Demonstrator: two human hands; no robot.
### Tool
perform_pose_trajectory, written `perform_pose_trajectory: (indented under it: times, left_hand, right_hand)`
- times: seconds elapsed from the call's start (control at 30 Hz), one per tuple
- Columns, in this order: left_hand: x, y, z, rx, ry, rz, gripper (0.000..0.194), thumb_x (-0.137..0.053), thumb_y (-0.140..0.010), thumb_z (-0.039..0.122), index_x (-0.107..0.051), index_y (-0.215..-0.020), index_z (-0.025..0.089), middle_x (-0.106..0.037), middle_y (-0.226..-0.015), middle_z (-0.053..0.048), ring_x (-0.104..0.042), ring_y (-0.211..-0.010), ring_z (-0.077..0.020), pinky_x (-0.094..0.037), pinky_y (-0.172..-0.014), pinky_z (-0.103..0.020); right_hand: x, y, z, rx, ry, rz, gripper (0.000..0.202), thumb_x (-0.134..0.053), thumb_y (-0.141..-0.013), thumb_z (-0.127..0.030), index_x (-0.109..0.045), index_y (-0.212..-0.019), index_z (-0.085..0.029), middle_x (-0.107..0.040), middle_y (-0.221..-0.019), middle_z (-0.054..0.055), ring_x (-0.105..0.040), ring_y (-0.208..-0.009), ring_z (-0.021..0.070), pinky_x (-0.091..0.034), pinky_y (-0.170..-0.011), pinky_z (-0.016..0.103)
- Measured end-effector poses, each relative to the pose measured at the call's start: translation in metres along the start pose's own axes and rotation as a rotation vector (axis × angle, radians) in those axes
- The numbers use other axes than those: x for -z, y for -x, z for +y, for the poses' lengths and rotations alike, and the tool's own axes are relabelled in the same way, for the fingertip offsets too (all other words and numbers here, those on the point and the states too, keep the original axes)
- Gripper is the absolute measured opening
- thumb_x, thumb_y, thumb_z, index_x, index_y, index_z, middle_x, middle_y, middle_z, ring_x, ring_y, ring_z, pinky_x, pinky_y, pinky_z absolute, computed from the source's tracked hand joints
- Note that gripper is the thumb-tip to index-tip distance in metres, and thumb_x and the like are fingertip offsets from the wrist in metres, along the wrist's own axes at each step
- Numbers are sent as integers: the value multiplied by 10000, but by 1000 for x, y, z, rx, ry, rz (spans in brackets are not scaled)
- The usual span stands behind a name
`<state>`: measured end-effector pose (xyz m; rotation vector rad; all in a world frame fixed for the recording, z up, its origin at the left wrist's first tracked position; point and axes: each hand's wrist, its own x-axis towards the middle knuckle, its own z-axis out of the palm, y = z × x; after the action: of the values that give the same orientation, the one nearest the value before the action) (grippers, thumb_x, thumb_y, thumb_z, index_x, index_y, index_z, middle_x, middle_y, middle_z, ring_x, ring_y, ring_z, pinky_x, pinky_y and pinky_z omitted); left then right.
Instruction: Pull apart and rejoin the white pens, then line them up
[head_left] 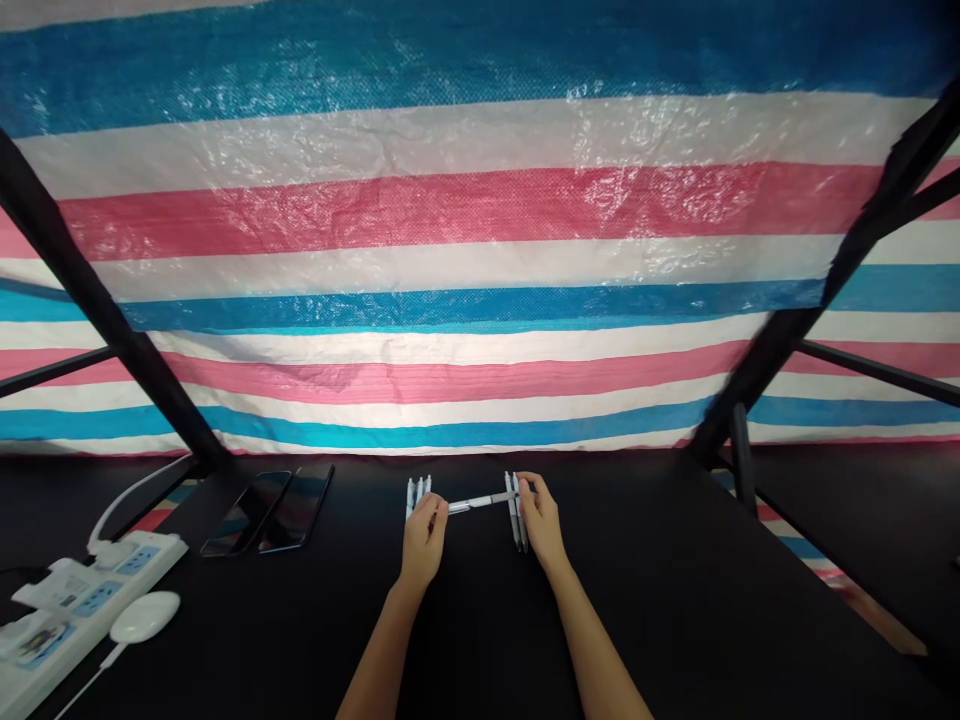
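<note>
Head view shows a pale pen (480,502) with a grey section toward its right end, spanning the gap between two bare hands over a black bench (480,630). The left hand (424,540) is closed in a pinch on the pen's left end, so nearly all of its length sticks out to the right of that grip, sloping slightly upward. Its right end reaches the fingertips of the right hand (543,522), across the upper part of a pair of pens (514,515); whether the right grip clasps that end or only touches the pens beside it, I cannot tell. Three more pens (419,490) lie side by side just beyond the left hand, partly hidden by it.

No writing can be read on any pen. At far left, a white power strip (161,550) carries blue socket panels, and a plug adapter (66,585) on it bears a printed label too small to read. A white round pad (145,617) lies beside the strip, and two dark phones (251,513) rest near the bench's back edge, showing no legible brand
</note>
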<state>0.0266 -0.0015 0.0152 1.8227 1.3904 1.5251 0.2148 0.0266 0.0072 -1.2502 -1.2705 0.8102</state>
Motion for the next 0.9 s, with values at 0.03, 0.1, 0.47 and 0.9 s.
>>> perform_pose_trajectory:
  times: [0.03, 0.1, 0.47, 0.9]
  left_hand:
    - [0, 0, -1, -12, -17, -6, 367, -360, -897, 409, -464, -624, 187, -464, -664, -6, -468, -633, -138, -381, -597, -246]
    - [0, 1, -4, -36, -52, -17, 364, -347, -905, 392, -466, -631, 184, -481, -688, -12, -486, -649, -140, -394, -611, -248]
    - [3, 0, -8, -39, -120, 17, 332, -351, -905, 360, -495, -665, 182, -503, -724, -22, -522, -668, -146, -426, -639, -264]
    - [6, -1, -7, -70, -122, 1, 303, -366, -901, 335, -510, -681, 182, -522, -760, -32, -538, -707, -151, -441, -651, -267]
  right_hand:
    - [1, -2, 2, -27, -69, -57, 400, -454, -828, -549, -568, -967, -191, -302, -476, -84, -323, -428, 110, -252, -446, 232]
    - [3, -4, 5, -35, -189, -166, 402, -516, -792, -543, -559, -974, -186, -272, -481, -95, -303, -422, 99, -239, -437, 225]
    - [6, -4, 0, -61, -258, -260, 463, -542, -791, -479, -546, -1138, -173, -500, -513, -45, -431, -449, 111, -370, -483, 239]
    - [0, -3, -5, -109, -236, -350, 501, -532, -786, -523, -590, -1114, -149, -488, -438, -50, -419, -409, 110, -335, -444, 232]
